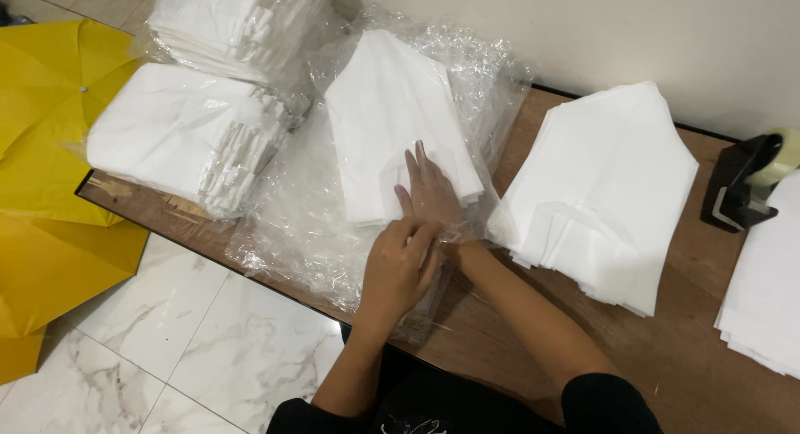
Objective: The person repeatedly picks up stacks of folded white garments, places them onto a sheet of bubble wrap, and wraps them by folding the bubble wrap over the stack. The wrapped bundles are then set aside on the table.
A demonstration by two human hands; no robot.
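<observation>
Right hand (432, 192) lies flat and open on a white bag stack (392, 126), long axis running away; left hand (398, 266) pinches plastic wrap (292, 217) at its near edge.

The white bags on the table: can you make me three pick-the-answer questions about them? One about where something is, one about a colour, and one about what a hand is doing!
1. Where does the tape dispenser sit?
A. at the table's right edge
B. on the floor
C. on top of the umbrella

2. What colour is the umbrella on the floor?
A. red
B. yellow
C. blue

3. How does the right hand lie?
A. curled in a fist
B. lifted off the table
C. flat on the stack of white bags

Answers:
1. A, it stands by the wall on the wooden table, far right.
2. B, its panels are bright yellow.
3. C, its fingers are spread flat on the stack, with the left hand beside it on the clear plastic wrap.
</observation>
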